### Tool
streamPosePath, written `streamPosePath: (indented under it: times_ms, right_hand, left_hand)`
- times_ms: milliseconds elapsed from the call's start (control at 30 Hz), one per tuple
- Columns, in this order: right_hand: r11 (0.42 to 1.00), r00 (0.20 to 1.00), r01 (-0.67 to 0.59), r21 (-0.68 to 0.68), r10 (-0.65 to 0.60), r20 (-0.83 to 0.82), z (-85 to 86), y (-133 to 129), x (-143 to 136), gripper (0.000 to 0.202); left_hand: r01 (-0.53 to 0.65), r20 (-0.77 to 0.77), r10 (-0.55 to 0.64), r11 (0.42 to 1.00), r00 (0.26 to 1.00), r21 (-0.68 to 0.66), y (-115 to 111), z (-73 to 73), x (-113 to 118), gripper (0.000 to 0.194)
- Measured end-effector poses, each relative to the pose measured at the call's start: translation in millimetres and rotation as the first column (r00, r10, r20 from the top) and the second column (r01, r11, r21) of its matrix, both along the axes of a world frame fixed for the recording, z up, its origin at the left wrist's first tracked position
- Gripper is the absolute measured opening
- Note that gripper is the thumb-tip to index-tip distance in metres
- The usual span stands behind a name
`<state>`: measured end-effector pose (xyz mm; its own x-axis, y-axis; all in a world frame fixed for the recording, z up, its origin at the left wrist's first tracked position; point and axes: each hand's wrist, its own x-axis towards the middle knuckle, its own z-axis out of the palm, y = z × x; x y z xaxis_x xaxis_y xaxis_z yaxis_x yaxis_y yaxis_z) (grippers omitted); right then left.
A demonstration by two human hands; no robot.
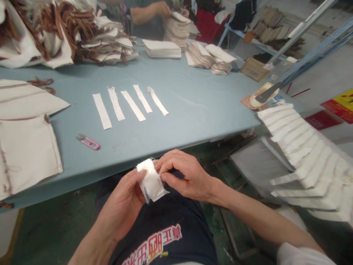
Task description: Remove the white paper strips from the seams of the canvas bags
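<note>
A small folded white cloth piece point(152, 184) with frayed edges is held over my lap, just off the table's front edge. My left hand point(125, 200) grips it from the left, thumb on top. My right hand point(186, 173) pinches its right edge between thumb and fingers. On the blue table point(190, 117), several white cloth strips point(133, 106) lie side by side, apart from one another. Pink-handled thread snips point(88, 142) rest to their left, near the front edge.
Cream fabric pieces point(27, 151) cover the table's left side, with heaped brown-and-cream pieces point(68, 33) behind. Fabric stacks point(162, 49) stand at the back, near another person's hand point(160, 9). More white strips point(300, 147) hang at the right beside a metal frame.
</note>
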<state>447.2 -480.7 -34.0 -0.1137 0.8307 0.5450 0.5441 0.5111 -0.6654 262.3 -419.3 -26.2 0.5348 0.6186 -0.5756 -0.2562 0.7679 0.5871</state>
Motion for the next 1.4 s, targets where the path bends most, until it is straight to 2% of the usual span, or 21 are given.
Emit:
streamPosePath:
  times_ms: [100, 200, 333, 433, 533, 600, 667, 767, 900, 1033, 1100, 1233, 1400]
  right_hand:
    - [0.983, 0.992, 0.012, -0.182, -0.034, -0.120, 2.7, 0.6, 1.0, 0.011]
    - [0.922, 0.969, 0.004, -0.386, -0.099, -0.226, 4.1, 5.2, 1.9, 0.011]
    - [0.868, 0.940, -0.008, -0.496, -0.163, -0.300, 1.0, 14.8, 1.4, 0.017]
    - [0.895, 0.946, 0.030, -0.445, -0.169, -0.276, -3.0, 18.1, 1.9, 0.024]
    - [0.971, 0.987, 0.010, -0.237, -0.047, -0.152, -6.3, 17.1, 3.3, 0.036]
    - [0.990, 0.998, -0.054, -0.133, 0.051, -0.028, -8.2, 15.6, 3.3, 0.045]
    - [0.990, 0.993, -0.084, -0.113, 0.092, 0.070, -10.4, 14.7, 2.1, 0.051]
    - [0.992, 0.987, -0.062, -0.110, 0.077, 0.144, -14.9, 15.2, -2.0, 0.050]
    - [0.998, 0.982, -0.003, -0.064, 0.015, 0.186, -22.6, 19.4, -9.7, 0.040]
    - [0.999, 0.989, 0.033, -0.018, -0.030, 0.148, -29.7, 26.2, -16.3, 0.015]
    - [0.999, 0.992, 0.049, 0.011, -0.050, 0.117, -32.5, 29.7, -18.5, 0.008]
    - [0.998, 0.998, 0.058, 0.006, -0.059, 0.029, -36.6, 34.0, -21.9, 0.009]
    - [0.997, 1.000, 0.017, -0.082, -0.017, -0.005, -39.3, 36.1, -21.8, 0.021]
  left_hand:
    - [0.036, -0.007, -0.036, 0.997, 0.999, 0.073, 1.4, -9.9, -1.2, 0.030]
    - [0.039, -0.075, -0.029, 0.991, 0.997, 0.128, 2.7, -19.3, -2.3, 0.036]
    - [0.035, -0.111, -0.024, 0.994, 0.994, 0.103, 4.1, -25.8, -1.8, 0.022]
    - [-0.008, -0.112, 0.004, 0.999, 0.994, -0.036, 7.8, -20.9, 1.0, 0.020]
    - [-0.067, -0.135, 0.038, 0.974, 0.990, -0.218, 14.4, -11.4, 5.1, 0.030]
    - [-0.090, -0.143, 0.051, 0.953, 0.988, -0.288, 18.8, -7.0, 7.6, 0.034]
    - [-0.102, -0.144, 0.057, 0.939, 0.988, -0.329, 21.6, -5.8, 9.2, 0.034]
    - [-0.114, -0.138, 0.068, 0.928, 0.988, -0.356, 22.6, -8.5, 9.5, 0.032]
    - [-0.120, -0.114, 0.088, 0.941, 0.990, -0.316, 20.2, -14.7, 6.5, 0.027]
    - [-0.127, -0.058, 0.119, 0.977, 0.991, -0.170, 16.9, -21.7, 2.6, 0.008]
    - [-0.120, -0.050, 0.115, 0.986, 0.992, -0.114, 16.2, -25.9, 1.2, 0.015]
    - [-0.111, -0.059, 0.107, 0.991, 0.993, -0.068, 17.3, -32.9, -1.0, 0.020]
    - [-0.075, -0.039, 0.074, 0.997, 0.996, -0.005, 19.1, -36.7, -4.9, 0.011]
